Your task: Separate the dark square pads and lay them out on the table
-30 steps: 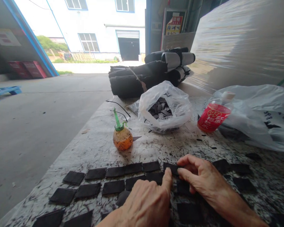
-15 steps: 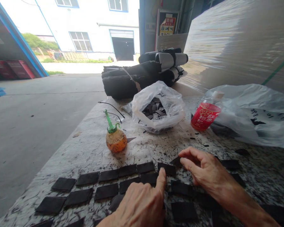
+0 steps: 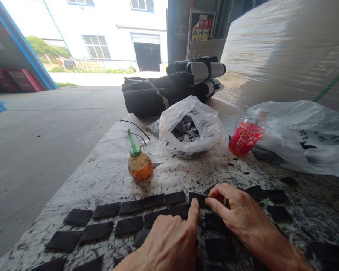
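Black rectangular pieces lie in uneven rows across the work table. The stretched index finger of my left hand point(image 3: 172, 237) presses on one black piece point(image 3: 194, 198) in the far row; its other fingers are curled and partly hidden. At the right end of that same piece, my right hand point(image 3: 237, 214) has its thumb and index fingertip closed on the edge. Another dark piece point(image 3: 209, 189) shows just behind the right fingertips. More pieces, such as this black piece point(image 3: 219, 248), lie below and between my hands, partly covered by them.
Beyond the rows stand an orange-filled oiler with a green spout point(image 3: 140, 165), an open plastic bag of dark scraps point(image 3: 169, 131) and a red-labelled bottle point(image 3: 245, 137). Black rolls point(image 3: 158, 94) lie at the back. Another plastic bag point(image 3: 307, 146) is at right. Dark shreds litter the table point(image 3: 101, 173).
My right hand has shifted slightly left and down, from the dark piece behind to the end of the piece under my left finger. The left index finger stays on that piece.
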`<state>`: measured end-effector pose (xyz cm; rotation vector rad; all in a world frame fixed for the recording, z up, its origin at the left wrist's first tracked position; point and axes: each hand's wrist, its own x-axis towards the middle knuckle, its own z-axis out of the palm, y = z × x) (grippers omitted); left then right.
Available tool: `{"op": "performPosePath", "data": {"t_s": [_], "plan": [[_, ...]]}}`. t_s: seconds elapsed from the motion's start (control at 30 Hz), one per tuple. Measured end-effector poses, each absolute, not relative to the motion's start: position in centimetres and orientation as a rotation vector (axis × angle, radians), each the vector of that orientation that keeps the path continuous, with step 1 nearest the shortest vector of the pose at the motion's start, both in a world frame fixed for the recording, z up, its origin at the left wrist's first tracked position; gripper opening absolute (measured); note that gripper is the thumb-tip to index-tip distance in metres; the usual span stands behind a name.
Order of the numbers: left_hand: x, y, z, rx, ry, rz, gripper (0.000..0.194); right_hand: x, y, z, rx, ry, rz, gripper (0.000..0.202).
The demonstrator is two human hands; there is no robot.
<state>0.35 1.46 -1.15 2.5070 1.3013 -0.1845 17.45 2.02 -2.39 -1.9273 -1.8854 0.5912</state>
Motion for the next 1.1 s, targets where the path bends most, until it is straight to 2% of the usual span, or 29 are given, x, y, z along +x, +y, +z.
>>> {"op": "performPosePath", "data": {"t_s": [0.13, 0.47, 0.63, 0.77, 0.9, 1.1], "plan": [[0.4, 1.5, -0.7, 2.525, 1.258, -0.279, 0.078, 17.2, 2.1, -2.4, -2.0, -1.887, 0.602, 0.014], [0.4, 1.6, 0.2, 2.461, 1.245, -0.361, 0.071, 17.2, 2.2, -2.4, -2.086, -1.89, 0.661, 0.017], [0.7, 1.5, 1.9, 2.372, 1.238, -0.487, 0.067, 17.1, 2.1, -2.9, -2.092, -1.937, 0.528, 0.015], [0.3, 0.8, 2.1, 2.441, 1.282, -0.339, 0.065, 17.1, 2.1, -3.2, -2.04, -1.962, 0.438, 0.014], [-0.5, 0.1, 1.8, 2.497, 1.283, -0.156, 0.065, 17.4, 2.2, -3.0, -1.999, -1.956, 0.525, 0.015], [-0.1, 0.3, 2.7, 2.44, 1.316, -0.28, 0.067, 17.7, 2.4, -3.4, -1.997, -1.951, 0.504, 0.012]]}}
